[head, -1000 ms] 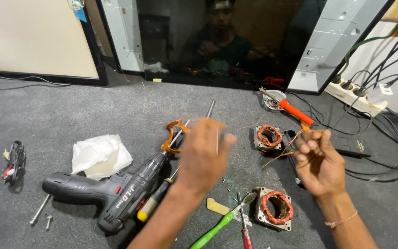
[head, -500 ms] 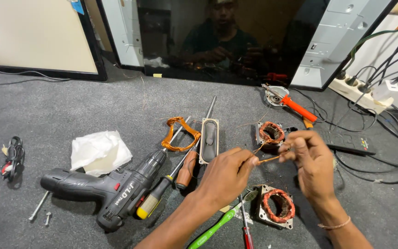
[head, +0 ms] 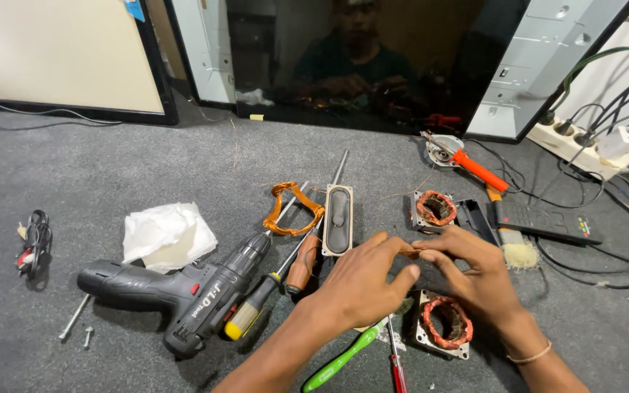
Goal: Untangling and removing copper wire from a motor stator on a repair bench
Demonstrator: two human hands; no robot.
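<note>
I am looking down at a grey carpeted floor (head: 147,175) strewn with tools, my two hands meeting just right of the frame's centre. My left hand (head: 364,280) comes up from the bottom edge, fingers curled and pressed together at the tips. My right hand (head: 478,273) reaches in from the lower right, a thin band on its wrist, its fingers also drawn together. Between the two sets of fingertips I seem to pinch a small copper-coloured piece (head: 413,252) — too small and too hidden to make out clearly.

Just below my right hand lies a square metal motor stator wound with reddish copper wire (head: 444,325). A second copper-wound stator (head: 435,207) sits above my hands, near a dark remote control (head: 547,220) at centre right.

Left of my hands, in the lower left, lies a black cordless drill (head: 183,291), a crumpled white cloth (head: 167,231) touching its upper side. A yellow-ended screwdriver (head: 256,309) and a brown-handled screwdriver (head: 302,266) lie beside the drill. Above them are a loose orange copper coil (head: 294,209) and a long oval speaker (head: 338,218).

At the bottom edge sit a green-handled tool (head: 343,356) and a red-handled tool (head: 398,371). Along the top a dark glossy screen panel (head: 402,65) leans — a person's reflection shows in it. A white power strip (head: 573,138) sits at upper right.
</note>
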